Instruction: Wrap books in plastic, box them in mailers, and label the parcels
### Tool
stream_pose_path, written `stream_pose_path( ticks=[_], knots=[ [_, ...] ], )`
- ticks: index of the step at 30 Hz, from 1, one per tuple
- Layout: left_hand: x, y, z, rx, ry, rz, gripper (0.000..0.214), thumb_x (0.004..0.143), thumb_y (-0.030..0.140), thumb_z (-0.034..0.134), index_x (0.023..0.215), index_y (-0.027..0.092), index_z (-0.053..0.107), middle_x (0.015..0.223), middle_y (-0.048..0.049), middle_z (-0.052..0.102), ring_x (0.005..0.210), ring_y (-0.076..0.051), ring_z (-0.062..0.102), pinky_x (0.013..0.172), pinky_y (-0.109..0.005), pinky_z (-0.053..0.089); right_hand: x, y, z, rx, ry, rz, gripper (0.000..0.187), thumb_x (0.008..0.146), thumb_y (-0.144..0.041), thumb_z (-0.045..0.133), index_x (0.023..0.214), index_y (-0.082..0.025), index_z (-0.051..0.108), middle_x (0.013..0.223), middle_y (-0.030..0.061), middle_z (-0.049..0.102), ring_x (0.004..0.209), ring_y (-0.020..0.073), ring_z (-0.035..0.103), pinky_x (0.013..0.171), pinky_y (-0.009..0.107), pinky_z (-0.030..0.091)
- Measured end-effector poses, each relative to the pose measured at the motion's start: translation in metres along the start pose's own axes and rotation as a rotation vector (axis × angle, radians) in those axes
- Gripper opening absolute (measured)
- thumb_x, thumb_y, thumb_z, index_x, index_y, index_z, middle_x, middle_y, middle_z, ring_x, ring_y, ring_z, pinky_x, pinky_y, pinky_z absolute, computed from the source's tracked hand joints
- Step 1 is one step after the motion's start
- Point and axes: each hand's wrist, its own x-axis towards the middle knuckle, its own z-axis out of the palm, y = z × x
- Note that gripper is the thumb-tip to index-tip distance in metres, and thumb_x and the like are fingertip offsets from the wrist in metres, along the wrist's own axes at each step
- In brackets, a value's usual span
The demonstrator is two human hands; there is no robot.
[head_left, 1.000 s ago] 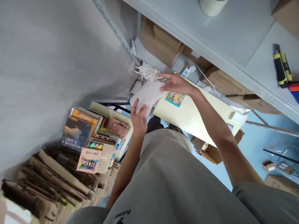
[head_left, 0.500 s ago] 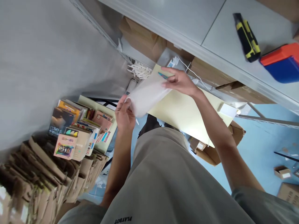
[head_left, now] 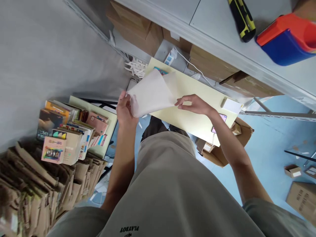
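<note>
My left hand (head_left: 126, 107) is closed on the left end of a translucent white sheet (head_left: 150, 92), thumb and fingers curled round its edge. Whether it is a single sheet or a flat bag I cannot tell. My right hand (head_left: 194, 104) has thumb and index finger pinched at the sheet's right corner, which is drawn out to a point. Behind the sheet, a fainter see-through layer (head_left: 171, 80) shows. A small blue, brightly coloured item (head_left: 161, 70) lies on the pale yellow table (head_left: 191, 120), partly covered by the sheet.
A cutter knife (head_left: 243, 19) and a red-and-blue tape dispenser (head_left: 286, 39) lie on the upper shelf. Cardboard boxes (head_left: 209, 64) stand beneath it. A phone (head_left: 219, 121) and white box (head_left: 232, 106) rest on the table. Books (head_left: 66, 141) and folded cardboard (head_left: 37, 184) stand left.
My right hand has moved from the sheet's upper part down to its right corner. The sheet is now spread wider, and the blue item lies beyond its top edge. The view has shifted slightly.
</note>
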Motion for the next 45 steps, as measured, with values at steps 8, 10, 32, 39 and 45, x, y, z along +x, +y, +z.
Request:
stream_pose_path(
  ticks=[8, 10, 32, 39, 45],
  knots=[
    [-0.009, 0.013, 0.017, -0.054, -0.001, -0.103, 0.033, 0.103, 0.024, 0.075, 0.135, 0.025, 0.069, 0.115, -0.0033, 0.082, 0.116, -0.020, 0.084, 0.110, -0.029, 0.068, 0.045, 0.048, 0.032, -0.162, 0.178, -0.086, 0.094, 0.076, -0.090, 0.093, 0.143, -0.025, 0.081, 0.176, 0.0162, 0.064, 0.176, 0.0436, 0.046, 0.149, 0.057, 0.034],
    [-0.002, 0.020, 0.013, -0.036, 0.002, -0.074, 0.032, 0.101, 0.027, 0.079, 0.132, 0.026, 0.069, 0.115, -0.0031, 0.081, 0.118, -0.021, 0.084, 0.112, -0.031, 0.067, 0.049, 0.051, 0.036, -0.119, 0.227, -0.067, 0.074, 0.087, -0.090, 0.081, 0.121, -0.024, 0.084, 0.150, 0.0154, 0.080, 0.153, 0.0410, 0.067, 0.134, 0.055, 0.052],
    [0.010, -0.136, -0.001, 0.827, -0.017, -0.319, 0.035, 0.076, 0.012, 0.077, 0.111, 0.017, 0.074, 0.084, 0.0030, 0.066, 0.074, -0.013, 0.058, 0.075, -0.026, 0.048, -0.016, 0.177, -0.043, -0.770, 0.439, 0.669, 0.057, 0.109, -0.063, 0.082, 0.116, -0.007, 0.085, 0.125, 0.0346, 0.081, 0.125, 0.0487, 0.076, 0.114, 0.067, 0.057],
    [0.057, -0.111, -0.008, 1.251, -0.122, 0.049, 0.072, 0.087, 0.030, 0.093, 0.152, 0.014, 0.067, 0.170, -0.0293, 0.058, 0.167, -0.042, 0.051, 0.140, -0.052, 0.042, 0.000, 0.197, -0.017, -0.738, 0.388, 0.836, 0.044, 0.119, -0.045, 0.069, 0.136, -0.007, 0.080, 0.139, 0.0344, 0.079, 0.132, 0.0428, 0.073, 0.118, 0.059, 0.055],
    [0.116, -0.093, 0.019, 1.544, -0.797, 0.340, 0.108, 0.097, 0.060, 0.089, 0.184, 0.014, 0.045, 0.200, -0.0260, 0.017, 0.188, -0.049, 0.008, 0.151, -0.064, 0.015, -0.007, 0.183, 0.022, -0.763, 0.665, 0.710, 0.055, 0.119, -0.047, 0.058, 0.163, -0.015, 0.063, 0.172, 0.0308, 0.060, 0.161, 0.0474, 0.055, 0.131, 0.070, 0.049]
  ],
)
